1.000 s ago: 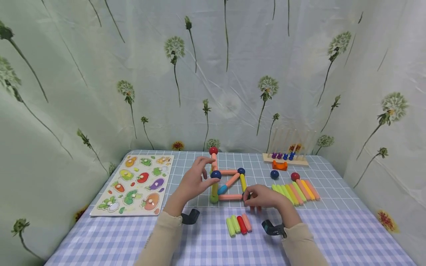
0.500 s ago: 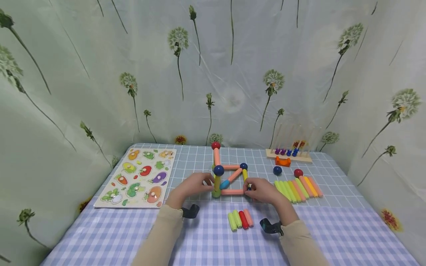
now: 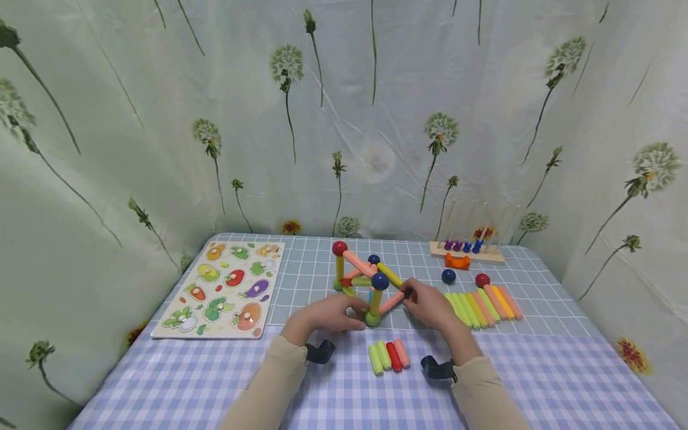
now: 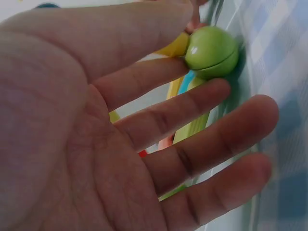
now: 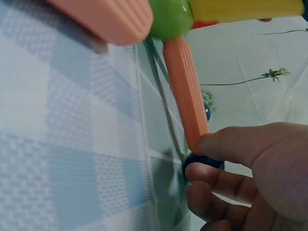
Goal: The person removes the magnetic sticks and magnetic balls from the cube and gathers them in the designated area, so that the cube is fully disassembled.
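A construction of coloured rods and balls stands on the table. Its near yellow rod (image 3: 376,300) rises from a green ball (image 3: 372,319) to a dark blue ball (image 3: 380,280); a red ball (image 3: 340,248) tops the far-left post. My left hand (image 3: 334,313) is at the left of the green ball; in the left wrist view its fingers (image 4: 207,137) are straight and spread, thumb and index close to the ball. With thumb and fingertips, my right hand (image 3: 427,303) pinches a low dark blue ball (image 5: 207,162) at the end of a pink rod (image 5: 185,94).
Several loose rods (image 3: 388,356) lie in front of the construction. More rods (image 3: 481,307) lie in a row at right, with a blue ball (image 3: 448,276) and a red ball (image 3: 482,279) behind. A vegetable puzzle board (image 3: 220,289) lies left; a pegged wooden stand (image 3: 467,253) stands back right.
My left hand came down from the upper blue ball to the low green ball, then moved right. The construction has turned, its near post shifting right. My right hand moved slightly right and away.
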`<state>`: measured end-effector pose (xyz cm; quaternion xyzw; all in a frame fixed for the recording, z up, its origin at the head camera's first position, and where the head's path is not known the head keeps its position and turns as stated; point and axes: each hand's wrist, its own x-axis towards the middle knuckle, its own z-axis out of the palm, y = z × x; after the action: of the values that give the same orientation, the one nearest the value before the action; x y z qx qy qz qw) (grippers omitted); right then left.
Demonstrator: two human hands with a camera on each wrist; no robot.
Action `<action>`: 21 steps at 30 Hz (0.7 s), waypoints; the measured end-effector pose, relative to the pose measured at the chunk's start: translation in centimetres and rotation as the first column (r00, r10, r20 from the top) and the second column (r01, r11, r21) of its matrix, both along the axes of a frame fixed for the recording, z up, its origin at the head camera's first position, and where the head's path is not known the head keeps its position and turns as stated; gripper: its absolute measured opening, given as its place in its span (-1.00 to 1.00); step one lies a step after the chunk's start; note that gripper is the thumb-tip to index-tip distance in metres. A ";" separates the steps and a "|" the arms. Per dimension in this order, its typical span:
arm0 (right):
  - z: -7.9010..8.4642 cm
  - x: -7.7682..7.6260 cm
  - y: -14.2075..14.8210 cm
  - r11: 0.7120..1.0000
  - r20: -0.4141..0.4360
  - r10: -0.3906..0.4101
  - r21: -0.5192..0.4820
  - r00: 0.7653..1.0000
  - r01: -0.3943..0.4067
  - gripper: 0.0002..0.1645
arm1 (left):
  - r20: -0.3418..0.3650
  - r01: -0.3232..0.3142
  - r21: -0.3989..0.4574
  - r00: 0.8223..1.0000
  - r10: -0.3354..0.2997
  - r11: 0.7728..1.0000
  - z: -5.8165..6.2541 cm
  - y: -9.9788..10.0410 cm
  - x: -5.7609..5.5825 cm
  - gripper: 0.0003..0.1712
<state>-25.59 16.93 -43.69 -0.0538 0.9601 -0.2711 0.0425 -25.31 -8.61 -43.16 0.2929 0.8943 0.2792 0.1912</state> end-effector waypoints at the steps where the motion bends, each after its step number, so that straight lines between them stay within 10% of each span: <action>1: -0.1 0.0 0.0 1.000 -0.010 0.010 -0.008 1.000 -0.010 -0.55 | -0.016 0.019 -0.007 1.000 -0.019 1.000 -0.1 0.3 0.1 -0.48; 7: -1.0 -0.2 0.2 0.998 -0.052 0.064 -0.010 0.997 -0.065 -0.27 | -0.082 0.056 -0.010 0.995 -0.057 0.998 -0.3 1.2 0.3 -0.47; 11: -1.1 -0.2 0.2 0.998 -0.047 0.062 0.001 0.997 -0.062 -0.28 | -0.094 -0.095 0.046 0.991 0.099 0.994 0.2 -0.1 -0.2 -0.70; 18: 0.3 0.6 -0.6 0.983 0.097 0.167 -0.089 0.981 -0.158 -0.40 | -0.160 -0.469 0.071 0.866 0.474 0.880 -0.3 -2.7 -1.6 -0.68; 21: 0.5 0.9 -1.2 0.978 0.128 0.198 -0.090 0.972 -0.187 -0.41 | -0.127 -0.461 0.145 0.869 0.478 0.876 -0.6 -2.8 -1.9 -0.40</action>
<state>-24.71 15.68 -43.18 -0.1297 0.9340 -0.3058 0.1318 -27.22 -11.37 -43.79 0.0978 0.9342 0.3419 0.0295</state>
